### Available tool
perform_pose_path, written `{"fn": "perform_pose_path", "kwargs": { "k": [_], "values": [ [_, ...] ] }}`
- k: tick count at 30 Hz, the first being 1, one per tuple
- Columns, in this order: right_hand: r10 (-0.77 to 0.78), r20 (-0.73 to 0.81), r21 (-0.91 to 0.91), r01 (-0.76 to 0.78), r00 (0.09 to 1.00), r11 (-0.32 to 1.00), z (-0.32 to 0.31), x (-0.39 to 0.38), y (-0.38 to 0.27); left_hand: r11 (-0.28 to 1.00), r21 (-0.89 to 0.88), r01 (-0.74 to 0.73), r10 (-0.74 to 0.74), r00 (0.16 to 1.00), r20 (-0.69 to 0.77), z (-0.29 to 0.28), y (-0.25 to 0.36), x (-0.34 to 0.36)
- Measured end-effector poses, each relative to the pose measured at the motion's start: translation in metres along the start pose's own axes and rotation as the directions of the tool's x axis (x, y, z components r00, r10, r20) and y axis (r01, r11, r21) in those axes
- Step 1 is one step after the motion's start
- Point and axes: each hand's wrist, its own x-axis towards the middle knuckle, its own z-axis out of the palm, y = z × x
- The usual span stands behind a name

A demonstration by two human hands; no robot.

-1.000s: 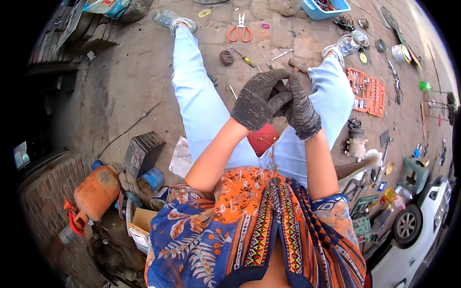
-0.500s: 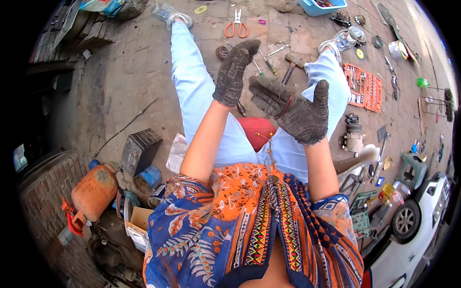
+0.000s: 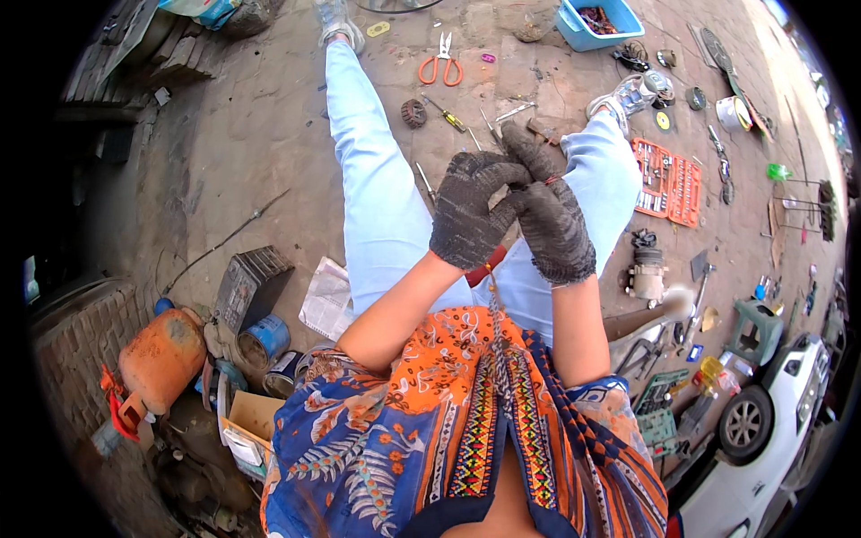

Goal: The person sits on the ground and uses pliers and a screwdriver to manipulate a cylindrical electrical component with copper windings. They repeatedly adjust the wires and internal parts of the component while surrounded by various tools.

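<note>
Dark knitted work gloves cover both my hands, which meet above my lap. My left hand (image 3: 468,213) is closed, its curled fingertips against the fingers of the right glove; whatever sits between them is hidden. My right hand (image 3: 558,226) has its fingers stretched up and leftward, its thumb side against the left hand. A thin reddish strand (image 3: 552,180) shows on the right glove. Beyond the hands lie a yellow-handled screwdriver (image 3: 451,117), a partly covered hammer (image 3: 543,132) and a dark ridged round part (image 3: 413,113). Orange-handled shears (image 3: 441,63) lie farther off.
Right of my leg lies an open orange socket set (image 3: 668,182), with a metal compressor-like part (image 3: 646,271) nearer. A blue basin (image 3: 599,29) stands far right. At left are an orange gas cylinder (image 3: 163,359), a battery (image 3: 249,289) and a blue can (image 3: 264,339). A white car (image 3: 762,448) stands lower right.
My hands were apart and have come together, the left moving right and down. The left fingers have curled against the right glove. The view has shifted slightly.
</note>
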Motion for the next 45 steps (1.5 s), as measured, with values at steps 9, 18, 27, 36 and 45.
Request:
{"fn": "perform_pose_path", "kwargs": {
  "k": [9,18,27,36,45],
  "values": [
    [-0.173,-0.195,-0.534,0.043,0.965,0.844,0.001,-0.002,0.020,0.995,-0.097,0.014,-0.014,1.000,0.003,0.014,-0.010,-0.008],
    [-0.234,-0.300,-0.768,-0.089,0.925,0.634,0.016,-0.014,0.032,0.894,-0.277,0.351,-0.353,0.934,0.044,0.026,-0.014,-0.021],
    [-0.199,-0.163,0.646,0.257,0.966,0.719,0.000,-0.017,0.021,0.718,-0.596,0.359,-0.337,0.929,0.153,0.018,-0.009,-0.010],
    [-0.302,-0.181,0.467,0.352,0.936,0.811,0.019,-0.024,0.019,0.467,-0.712,0.525,-0.318,0.851,0.419,0.008,0.015,-0.021],
    [-0.223,0.019,0.329,0.204,0.975,0.922,0.019,-0.027,0.015,0.098,-0.760,0.643,-0.340,0.739,0.582,-0.006,0.027,-0.011]
  ]
}}
